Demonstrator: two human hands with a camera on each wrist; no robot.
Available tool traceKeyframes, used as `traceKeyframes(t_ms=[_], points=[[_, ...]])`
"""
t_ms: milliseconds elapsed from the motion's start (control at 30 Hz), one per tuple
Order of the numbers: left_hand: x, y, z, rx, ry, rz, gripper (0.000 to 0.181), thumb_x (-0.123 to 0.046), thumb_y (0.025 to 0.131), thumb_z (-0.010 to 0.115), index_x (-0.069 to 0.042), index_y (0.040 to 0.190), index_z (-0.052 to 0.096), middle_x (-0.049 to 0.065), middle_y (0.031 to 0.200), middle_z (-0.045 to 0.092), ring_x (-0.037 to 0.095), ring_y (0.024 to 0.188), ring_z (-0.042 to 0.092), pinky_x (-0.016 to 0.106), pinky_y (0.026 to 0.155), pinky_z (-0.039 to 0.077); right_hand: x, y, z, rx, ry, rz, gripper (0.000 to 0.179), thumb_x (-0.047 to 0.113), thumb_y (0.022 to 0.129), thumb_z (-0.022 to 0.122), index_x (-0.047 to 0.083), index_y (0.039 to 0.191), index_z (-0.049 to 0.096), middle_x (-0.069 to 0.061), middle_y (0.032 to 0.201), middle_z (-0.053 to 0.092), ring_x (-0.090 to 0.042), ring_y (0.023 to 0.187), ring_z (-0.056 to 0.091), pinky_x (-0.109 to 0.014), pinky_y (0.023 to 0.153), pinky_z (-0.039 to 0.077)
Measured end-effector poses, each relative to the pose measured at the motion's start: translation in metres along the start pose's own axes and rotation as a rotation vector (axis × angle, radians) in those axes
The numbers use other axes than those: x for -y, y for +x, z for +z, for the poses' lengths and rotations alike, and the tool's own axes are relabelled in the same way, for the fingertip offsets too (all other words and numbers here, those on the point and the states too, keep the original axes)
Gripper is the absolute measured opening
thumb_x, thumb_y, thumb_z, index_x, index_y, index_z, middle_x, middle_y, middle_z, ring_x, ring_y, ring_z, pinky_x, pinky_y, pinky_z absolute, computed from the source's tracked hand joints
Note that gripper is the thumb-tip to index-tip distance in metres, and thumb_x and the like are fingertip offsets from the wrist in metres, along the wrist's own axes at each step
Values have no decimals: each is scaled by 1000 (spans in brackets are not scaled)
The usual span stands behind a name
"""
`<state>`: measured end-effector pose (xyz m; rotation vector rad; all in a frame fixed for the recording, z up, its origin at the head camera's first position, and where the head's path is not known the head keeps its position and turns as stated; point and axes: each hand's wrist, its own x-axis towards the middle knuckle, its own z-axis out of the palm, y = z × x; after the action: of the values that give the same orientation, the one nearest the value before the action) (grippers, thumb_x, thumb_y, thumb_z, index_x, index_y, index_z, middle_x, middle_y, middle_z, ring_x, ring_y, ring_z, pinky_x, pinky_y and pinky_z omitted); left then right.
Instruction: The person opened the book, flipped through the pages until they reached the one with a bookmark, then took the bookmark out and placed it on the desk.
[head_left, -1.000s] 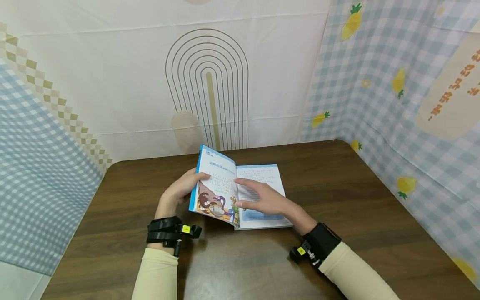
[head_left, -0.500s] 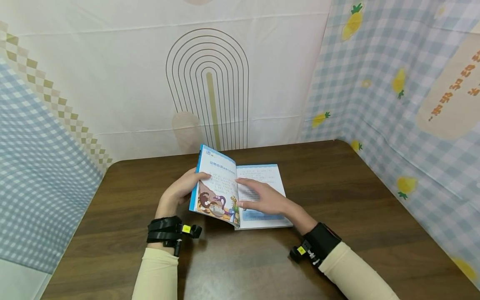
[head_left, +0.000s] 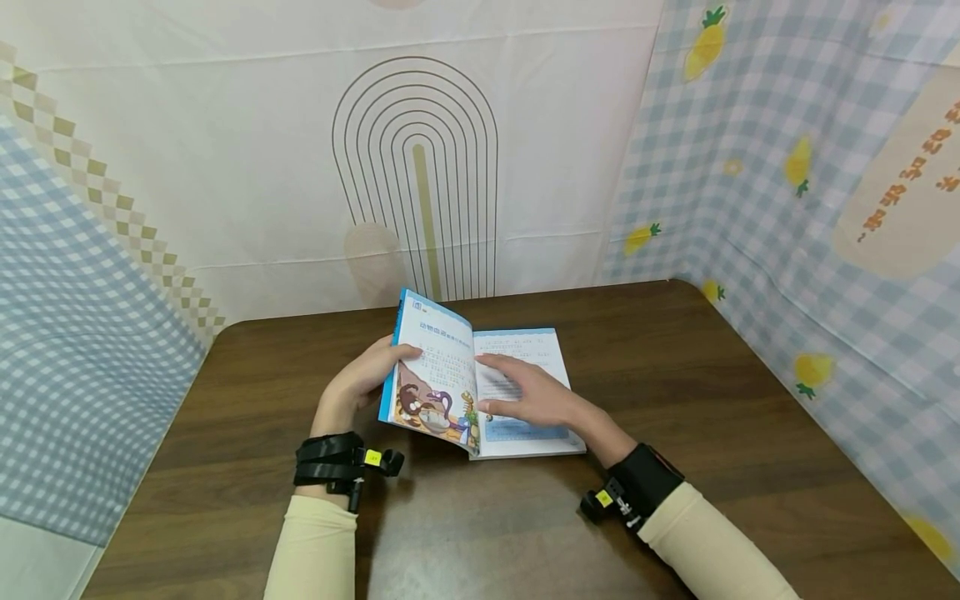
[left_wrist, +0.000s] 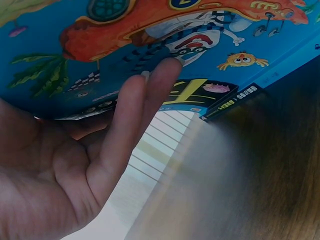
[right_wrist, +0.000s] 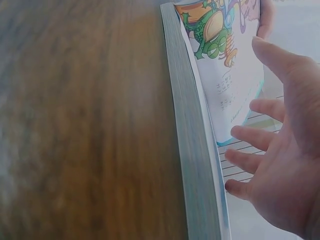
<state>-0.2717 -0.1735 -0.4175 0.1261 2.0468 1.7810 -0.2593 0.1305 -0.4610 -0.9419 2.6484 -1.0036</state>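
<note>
An open book with blue-edged covers lies on the brown table, its left part raised and tilted, its right part flat. My left hand grips the raised part, thumb on the printed page and fingers behind the cover. In the left wrist view, fingers lie against the blue cover with its cartoon drawings. Over the right page, my right hand is spread, fingers pointing at the spine. Seen from the right wrist, the fingers of this hand are apart above the thick page block; whether they touch the page, I cannot tell.
The wooden table spreads around the book, its rear edge meeting a white cloth backdrop with arched lines. Blue checked cloth with pineapples hangs at the right; another checked cloth hangs at the left.
My right hand has shifted very slightly to the right, away from the spine. The left hand and the book look the same as before.
</note>
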Motion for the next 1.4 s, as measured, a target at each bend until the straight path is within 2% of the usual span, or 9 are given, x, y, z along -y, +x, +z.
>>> traceKeyframes(t_ms=[533, 833, 1400], points=[[0, 0, 0, 2, 10, 1, 58, -26, 110, 49, -3, 161, 34, 20, 121, 72, 23, 90, 77, 35, 73, 64, -5, 0, -3, -9, -71, 7, 86, 57, 97, 71, 15, 165, 39, -10, 169, 37, -34, 158, 29, -58, 126, 26], [-1, 0, 0, -2, 9, -3, 55, -26, 110, 49, -5, 160, 37, 19, 120, 73, 23, 90, 77, 35, 72, 64, -9, 0, -5, -6, -103, 61, 89, 63, 96, 69, 18, 166, 38, -9, 171, 34, -34, 160, 24, -63, 125, 22], [-1, 0, 0, -5, 22, -3, 55, -27, 110, 49, -5, 159, 37, 19, 121, 73, 23, 90, 77, 35, 72, 64, -16, -1, -8, -20, -145, 76, 92, 65, 94, 70, 19, 167, 36, -9, 172, 32, -34, 161, 21, -65, 126, 18]])
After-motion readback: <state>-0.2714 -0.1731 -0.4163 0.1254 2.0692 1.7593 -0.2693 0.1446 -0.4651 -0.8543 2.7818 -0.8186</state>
